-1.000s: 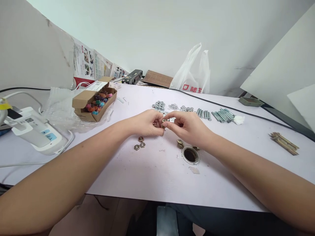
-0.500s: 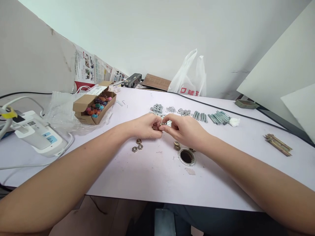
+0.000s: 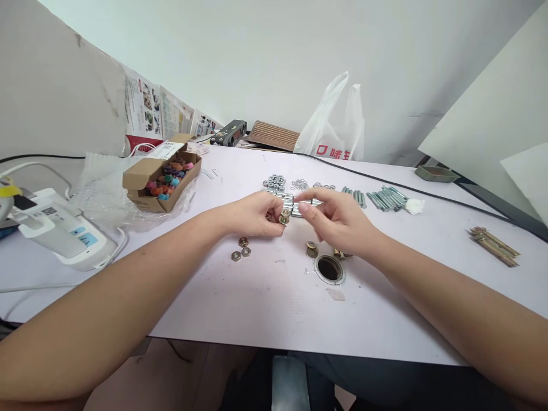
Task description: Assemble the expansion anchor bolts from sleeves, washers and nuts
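Note:
My left hand (image 3: 256, 214) is closed, with a brass-coloured nut (image 3: 284, 217) showing at its fingertips; whether it sits on a bolt inside the fist I cannot tell. To the right of it, my right hand (image 3: 338, 221) has thumb and forefinger apart, and nothing shows between them. Behind both hands lie silver metal cylinders (image 3: 287, 203), partly hidden by the fingers. A few loose hex nuts (image 3: 245, 251) rest on the white table (image 3: 257, 308) in front of the left hand. Brass-coloured washers (image 3: 311, 249) lie below the right hand.
Farther back are silver nuts (image 3: 274, 182), small rings (image 3: 299, 184) and grey bolts (image 3: 387, 198). Gold-coloured bolts (image 3: 494, 246) lie at right. A round hole (image 3: 329, 269) opens in the tabletop. On the left stand a cardboard box (image 3: 145, 177) and a white power strip (image 3: 81, 234).
My right hand has come away from the left and its fingers have spread. The brass-coloured nut now shows at the left fingertips. The view has shifted slightly.

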### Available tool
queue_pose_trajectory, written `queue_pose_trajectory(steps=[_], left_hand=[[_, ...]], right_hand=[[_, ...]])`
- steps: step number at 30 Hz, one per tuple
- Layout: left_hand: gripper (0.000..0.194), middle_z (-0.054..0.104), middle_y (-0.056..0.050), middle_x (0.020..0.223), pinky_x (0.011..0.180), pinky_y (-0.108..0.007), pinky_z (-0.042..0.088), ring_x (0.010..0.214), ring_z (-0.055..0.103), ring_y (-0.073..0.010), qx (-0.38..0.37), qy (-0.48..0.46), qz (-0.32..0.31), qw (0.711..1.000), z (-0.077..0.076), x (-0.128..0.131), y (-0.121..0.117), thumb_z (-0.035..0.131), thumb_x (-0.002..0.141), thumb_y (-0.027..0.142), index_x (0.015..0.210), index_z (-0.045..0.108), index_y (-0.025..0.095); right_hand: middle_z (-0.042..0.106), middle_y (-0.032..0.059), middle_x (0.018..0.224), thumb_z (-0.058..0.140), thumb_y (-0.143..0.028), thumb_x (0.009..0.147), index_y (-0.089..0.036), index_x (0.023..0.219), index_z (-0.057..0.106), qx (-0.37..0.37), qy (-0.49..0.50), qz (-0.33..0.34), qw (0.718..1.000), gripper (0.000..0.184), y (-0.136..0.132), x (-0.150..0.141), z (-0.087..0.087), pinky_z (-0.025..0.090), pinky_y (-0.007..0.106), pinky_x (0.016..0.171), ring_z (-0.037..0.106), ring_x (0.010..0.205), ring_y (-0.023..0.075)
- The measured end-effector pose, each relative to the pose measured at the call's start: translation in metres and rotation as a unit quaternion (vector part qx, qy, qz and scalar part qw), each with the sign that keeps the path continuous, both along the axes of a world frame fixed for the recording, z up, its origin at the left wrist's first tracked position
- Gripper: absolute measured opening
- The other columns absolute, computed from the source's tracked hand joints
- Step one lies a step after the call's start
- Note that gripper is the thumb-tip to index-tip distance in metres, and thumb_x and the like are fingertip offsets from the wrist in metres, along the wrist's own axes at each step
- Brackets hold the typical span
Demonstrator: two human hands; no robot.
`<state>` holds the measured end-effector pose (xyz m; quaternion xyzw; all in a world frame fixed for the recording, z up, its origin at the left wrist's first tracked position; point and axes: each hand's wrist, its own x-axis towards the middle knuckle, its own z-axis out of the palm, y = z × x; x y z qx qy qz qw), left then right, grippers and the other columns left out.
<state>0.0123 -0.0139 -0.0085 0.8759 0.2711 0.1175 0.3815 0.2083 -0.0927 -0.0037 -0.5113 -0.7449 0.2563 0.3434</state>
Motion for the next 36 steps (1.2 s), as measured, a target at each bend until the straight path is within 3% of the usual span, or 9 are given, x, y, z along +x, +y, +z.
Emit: queue_pose_trajectory(steps=[2,6,8,10,12,17,25,30,36], left_hand=[[0.014,0.04,0.006,0.053,0.044,-0.023,0.026,0.049,0.035,-0.0075,0.0,0.003,-0.003,1.0,0.0,0.001,0.0,0.057,0.063,0.018,0.059,0.044,0.019],[0.01,0.05,0.005,0.058,0.045,-0.022,0.031,0.052,0.042,-0.0083,-0.014,0.005,0.006,1.0,-0.002,0.001,0.003,0.059,0.062,0.019,0.064,0.05,0.019],[0.009,0.051,0.005,0.058,0.046,-0.022,0.031,0.053,0.043,-0.0082,-0.012,0.002,0.006,1.0,-0.003,0.001,0.004,0.06,0.062,0.019,0.064,0.051,0.018],[0.006,0.049,0.005,0.057,0.046,-0.022,0.031,0.052,0.042,-0.0078,-0.009,0.001,-0.001,1.0,-0.003,0.001,0.005,0.058,0.063,0.019,0.064,0.052,0.017],[0.003,0.048,0.005,0.057,0.046,-0.022,0.031,0.051,0.041,-0.0076,-0.007,-0.001,-0.017,1.0,-0.004,0.001,0.005,0.055,0.066,0.019,0.069,0.056,0.017],[0.013,0.056,0.003,0.065,0.053,-0.023,0.037,0.058,0.05,-0.0102,0.038,0.016,-0.05,0.998,-0.009,0.001,0.006,0.057,0.073,0.026,0.081,0.061,0.017],[0.029,0.055,-0.002,0.063,0.07,-0.031,0.039,0.076,0.049,-0.0183,0.238,0.046,-0.086,0.966,-0.005,0.001,0.004,0.042,0.091,0.037,0.076,0.059,0.019],[0.041,0.052,-0.002,0.06,0.075,-0.032,0.038,0.076,0.044,-0.0184,0.304,0.02,-0.046,0.951,0.009,-0.007,0.002,0.029,0.097,0.039,0.067,0.049,0.019],[0.047,0.047,-0.001,0.055,0.058,-0.028,0.034,0.06,0.046,-0.0144,0.328,-0.025,0.068,0.942,0.007,-0.008,0.004,0.024,0.098,0.04,0.061,0.045,0.018]], right_hand=[[0.047,-0.0051,0.044,0.046,-0.049,0.092,-0.017,0.103,0.065,-0.053,0.036,0.035,0.997,0.039,0.002,-0.002,-0.003,0.033,0.024,0.045,0.044,0.04,0.0099],[0.037,-0.0039,0.038,0.037,-0.04,0.095,-0.015,0.064,0.065,-0.006,0.097,-0.025,0.995,0.049,0.005,-0.001,-0.008,0.031,0.024,0.042,0.036,0.038,0.0084],[0.041,-0.0039,0.04,0.043,-0.037,0.093,-0.015,0.071,0.066,0.001,0.094,-0.052,0.994,0.038,0.005,-0.002,-0.008,0.031,0.023,0.041,0.038,0.037,0.0085],[0.049,-0.0045,0.045,0.051,-0.037,0.09,-0.016,0.1,0.067,-0.011,0.057,-0.029,0.998,0.028,0.004,-0.005,-0.007,0.033,0.023,0.042,0.044,0.038,0.0095],[0.055,-0.0039,0.048,0.052,-0.037,0.09,-0.017,0.118,0.062,-0.012,0.009,0.013,1.0,0.036,0.003,-0.009,-0.007,0.036,0.023,0.044,0.048,0.04,0.0101],[0.064,0.0002,0.06,0.045,-0.028,0.093,-0.018,0.107,0.069,0.106,-0.108,0.029,0.988,0.029,0.009,-0.009,-0.012,0.038,0.024,0.055,0.051,0.05,0.0098],[0.068,0.0011,0.064,0.044,-0.028,0.094,-0.017,0.112,0.065,0.232,-0.277,0.028,0.932,0.031,0.015,0.017,-0.014,0.037,0.024,0.053,0.06,0.054,0.0127],[0.068,0.0015,0.063,0.041,-0.027,0.094,-0.014,0.113,0.061,0.251,-0.313,-0.023,0.916,0.031,0.019,0.026,-0.017,0.035,0.025,0.05,0.061,0.054,0.0139],[0.068,-0.0005,0.063,0.039,-0.028,0.096,-0.015,0.117,0.056,0.287,-0.284,-0.069,0.912,0.03,0.02,0.019,-0.027,0.031,0.024,0.048,0.059,0.051,0.0127]])
